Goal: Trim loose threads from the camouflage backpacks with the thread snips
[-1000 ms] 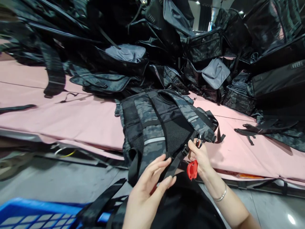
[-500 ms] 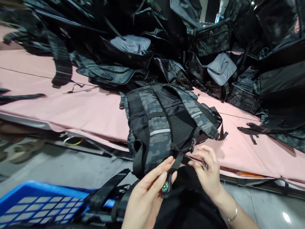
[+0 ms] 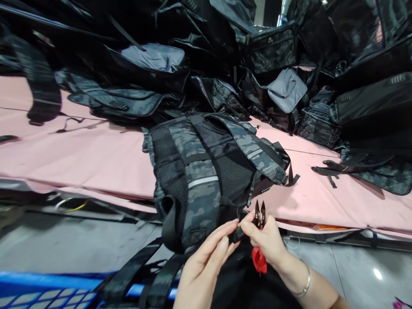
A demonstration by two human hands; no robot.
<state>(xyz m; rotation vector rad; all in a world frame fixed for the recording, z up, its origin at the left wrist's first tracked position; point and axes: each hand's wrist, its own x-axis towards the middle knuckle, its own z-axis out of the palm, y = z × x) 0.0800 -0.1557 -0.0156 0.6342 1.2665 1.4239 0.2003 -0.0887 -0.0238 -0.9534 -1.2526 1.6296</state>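
Note:
A dark camouflage backpack (image 3: 202, 171) lies with its shoulder straps and mesh back facing up. My left hand (image 3: 209, 262) is closed on a black webbing strap (image 3: 237, 234) at the bag's near edge, fingertips pinching its end. My right hand (image 3: 265, 240) grips small thread snips (image 3: 260, 214), blades pointing up and slightly apart, with red material (image 3: 259, 259) hanging below the palm. The right thumb and forefinger also meet the strap beside the left fingertips. What exactly lies between the fingertips is partly hidden.
A pink-covered table (image 3: 96, 159) bears the bag. Several dark bags are heaped along its back, one showing a grey lining (image 3: 287, 90). Loose straps (image 3: 334, 169) lie at right. A blue plastic basket (image 3: 48, 281) stands low at left, with camouflage straps (image 3: 135, 266) over its rim.
My right hand has moved left to the strap, and the snips now show in it. The compass on the strap piece in my left hand is no longer visible. The view has shifted right.

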